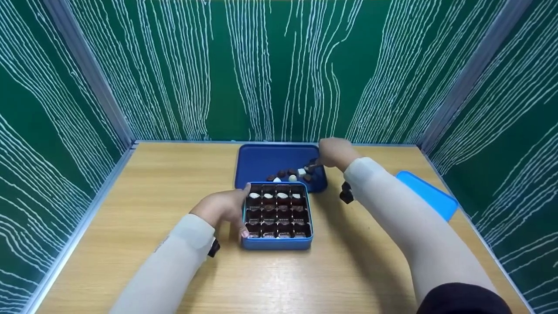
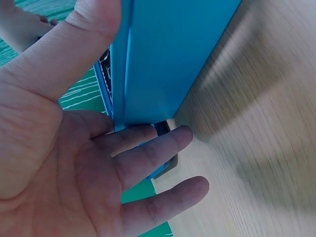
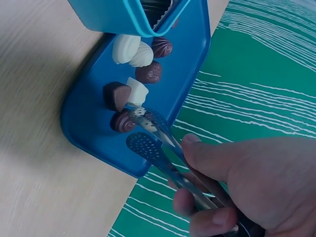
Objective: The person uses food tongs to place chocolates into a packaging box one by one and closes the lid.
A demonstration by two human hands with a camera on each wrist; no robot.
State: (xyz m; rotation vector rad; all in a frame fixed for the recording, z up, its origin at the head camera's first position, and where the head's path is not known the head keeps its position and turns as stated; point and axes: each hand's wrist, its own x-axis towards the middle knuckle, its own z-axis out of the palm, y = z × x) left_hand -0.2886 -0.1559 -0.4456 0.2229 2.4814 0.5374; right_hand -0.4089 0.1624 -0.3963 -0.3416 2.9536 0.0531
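Observation:
My right hand [image 1: 336, 152] grips metal tongs [image 3: 174, 174] over the dark blue tray [image 1: 270, 159]. Their perforated ends stand apart, with nothing between them, beside a swirled brown chocolate [image 3: 122, 121] and a white square chocolate [image 3: 137, 93]. Several more brown and white chocolates lie near these on the tray. In the head view my left hand [image 1: 224, 209] rests against the left side of a blue tin [image 1: 277, 244], thumb at the near corner and a finger at the far one. The tin's brown divided insert [image 1: 277, 218] carries white chocolates in the back row, brown ones in front of them, and bare front compartments.
A light blue lid-like piece [image 1: 427, 196] lies at the right, partly hidden behind my right forearm. The tin stands just before the tray and overlaps its near edge in the head view. Green panels [image 1: 283, 69] with white lines enclose the wooden table [image 1: 165, 174].

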